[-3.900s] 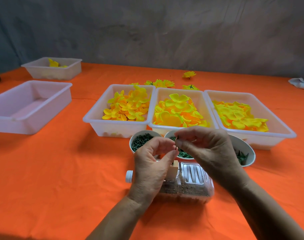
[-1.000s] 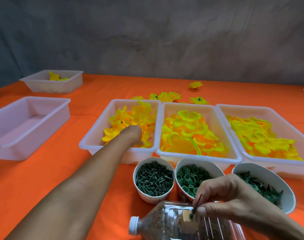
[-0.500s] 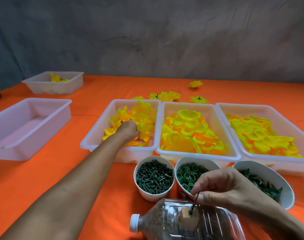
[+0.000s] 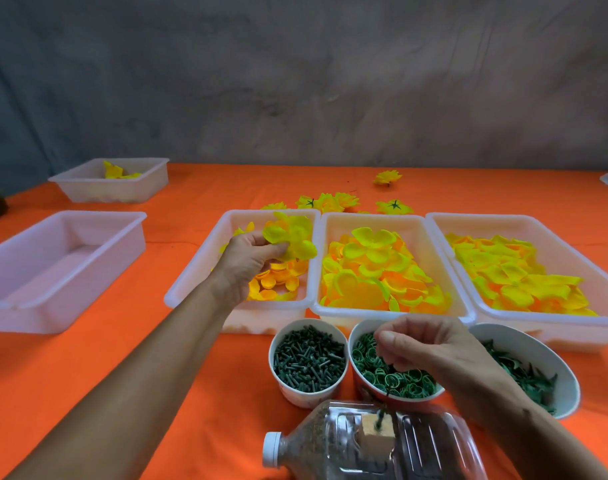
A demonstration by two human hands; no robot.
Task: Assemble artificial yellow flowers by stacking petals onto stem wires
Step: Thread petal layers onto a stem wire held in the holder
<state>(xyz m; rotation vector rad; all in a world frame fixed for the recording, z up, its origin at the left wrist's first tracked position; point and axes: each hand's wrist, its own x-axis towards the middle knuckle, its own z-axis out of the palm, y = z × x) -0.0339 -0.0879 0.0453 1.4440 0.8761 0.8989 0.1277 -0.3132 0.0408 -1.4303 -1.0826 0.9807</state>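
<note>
since half a second ago my left hand (image 4: 247, 261) has lifted out of the left tray (image 4: 191, 282) with a petal (image 4: 290, 239) pinched between thumb and fingers, and it now hangs just above the pile there. my right hand (image 4: 430, 351) has risen a little off the bottle (image 4: 375, 441); its fingers are curled around the top of the thin stem wire (image 4: 385, 389), which runs down to the tan block (image 4: 377, 434) at 6 o'clock.

the wire is thin and dark against the green rings, so most of its length is hard to follow. my right hand hides part of the middle cup (image 4: 392, 375) and the near rim of the right cup (image 4: 537, 372). the bottle and my forearms are cut off by the bottom edge. the grainy stuff inside the bottle i cannot identify. a dark thing at 9 o'clock and a pale one at 3 o'clock are cut by the edges.

everything sits on an orange cloth (image 4: 88, 368) against a mottled grey backdrop (image 4: 295, 81). the middle tray (image 4: 382, 271) and right tray (image 4: 524, 271) hold yellow-orange petals. the left cup (image 4: 309, 362) holds dark green pegs. finished flowers (image 4: 330, 202) lie at 12 o'clock behind the trays. at 10 o'clock stand a bare tray (image 4: 56, 268) and a far tray (image 4: 112, 180) with a few yellow pieces.

no writing can be read anywhere.
</note>
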